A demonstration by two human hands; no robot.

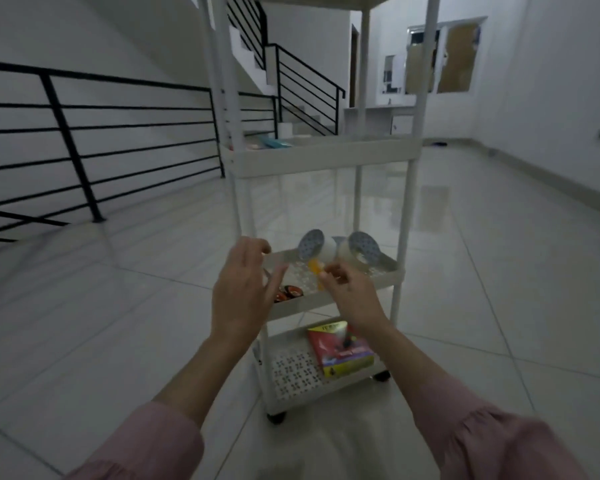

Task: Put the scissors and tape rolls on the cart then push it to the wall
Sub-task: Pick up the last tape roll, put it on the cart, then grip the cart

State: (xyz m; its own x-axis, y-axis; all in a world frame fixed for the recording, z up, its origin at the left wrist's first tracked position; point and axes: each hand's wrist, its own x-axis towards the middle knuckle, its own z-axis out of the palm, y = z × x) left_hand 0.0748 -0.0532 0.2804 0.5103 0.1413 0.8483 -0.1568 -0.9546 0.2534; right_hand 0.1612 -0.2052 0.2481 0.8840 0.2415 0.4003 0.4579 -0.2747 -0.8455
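A white tiered cart [326, 159] stands on wheels right in front of me. Two white tape rolls with blue patterned sides [317, 247] [359, 249] lie at the back of its third shelf [390, 271]. My right hand [352, 299] is over that shelf, fingers curled around a blurred orange-handled item that looks like the scissors [316, 268]. My left hand [243, 289] hovers at the shelf's left corner with fingers spread and nothing in it. A dark round red-and-black item [289, 292] lies on the shelf just beside the left hand.
A red and yellow packet [340, 348] lies on the cart's bottom shelf. A black stair railing [84, 150] runs along the left, with stairs [291, 84] behind the cart. A white wall [551, 98] lines the right side across glossy tiled floor.
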